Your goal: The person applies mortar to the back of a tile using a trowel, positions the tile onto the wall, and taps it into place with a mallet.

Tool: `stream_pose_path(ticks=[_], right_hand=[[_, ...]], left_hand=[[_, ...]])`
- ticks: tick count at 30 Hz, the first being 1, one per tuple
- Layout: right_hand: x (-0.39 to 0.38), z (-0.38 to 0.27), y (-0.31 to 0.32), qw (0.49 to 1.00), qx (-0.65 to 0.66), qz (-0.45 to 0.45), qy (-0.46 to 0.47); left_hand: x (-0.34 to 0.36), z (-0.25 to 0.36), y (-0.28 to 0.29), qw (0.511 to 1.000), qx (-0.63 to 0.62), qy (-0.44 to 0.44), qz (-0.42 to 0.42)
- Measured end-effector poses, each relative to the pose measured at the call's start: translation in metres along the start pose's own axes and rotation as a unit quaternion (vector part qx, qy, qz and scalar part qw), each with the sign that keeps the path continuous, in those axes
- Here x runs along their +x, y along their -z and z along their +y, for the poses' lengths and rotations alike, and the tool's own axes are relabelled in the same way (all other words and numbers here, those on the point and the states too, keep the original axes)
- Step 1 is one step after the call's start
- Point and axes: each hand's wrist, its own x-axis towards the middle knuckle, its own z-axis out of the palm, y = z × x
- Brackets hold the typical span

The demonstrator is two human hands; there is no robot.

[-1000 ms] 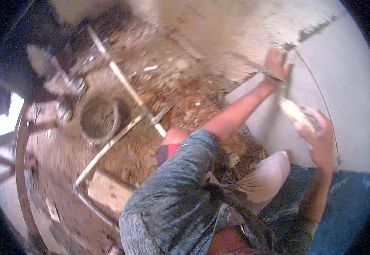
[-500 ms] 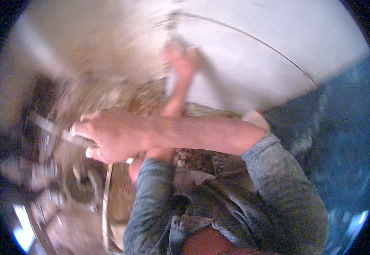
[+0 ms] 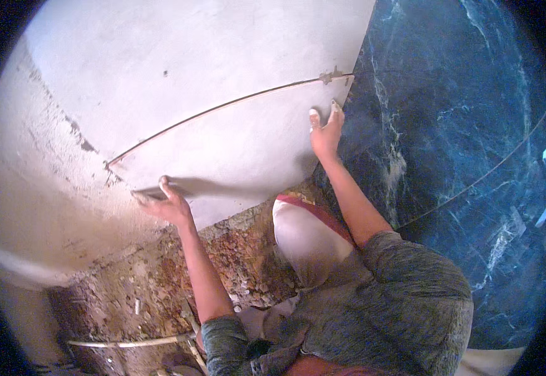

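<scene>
A white tile (image 3: pixel 235 147) lies in front of me, its far edge parted by a thin dark curved-looking joint from another white tile (image 3: pixel 191 62). My left hand (image 3: pixel 167 205) rests at the near tile's left edge, thumb raised and fingers stretched toward the plastered wall. At the right edge, close to the blue tiles, my right hand (image 3: pixel 327 131) touches the tile with thumb and forefinger spread; its other fingers are partly hidden. Both hands are open. Small grey spacers or mortar bits (image 3: pixel 332 76) sit at the joint's right end.
Dark blue marbled tiles (image 3: pixel 436 150) cover the right side. Rough brown rubble (image 3: pixel 235 250) lies between me and the white tile. A beige plastered wall (image 3: pixel 53 207) rises at left. Pale thin sticks (image 3: pixel 129 343) lie at the lower left. My white-clad knee (image 3: pixel 310 238) juts forward.
My arms were crossed, the right hand blurred far left by a pale stick and the left on the white tile. Now they are uncrossed, one hand at each tile edge.
</scene>
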Motion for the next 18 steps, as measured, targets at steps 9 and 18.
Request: stream_pose_path(ticks=[9, 18], right_hand=[[0.009, 0.003, -0.045, 0.993, -0.003, 0.024, 0.113], [0.024, 0.016, -0.071, 0.984, 0.033, 0.09, 0.152]], left_hand=[[0.002, -0.013, -0.023, 0.999, 0.01, -0.021, 0.024], [-0.003, -0.016, -0.037, 0.99, 0.068, -0.046, 0.111]])
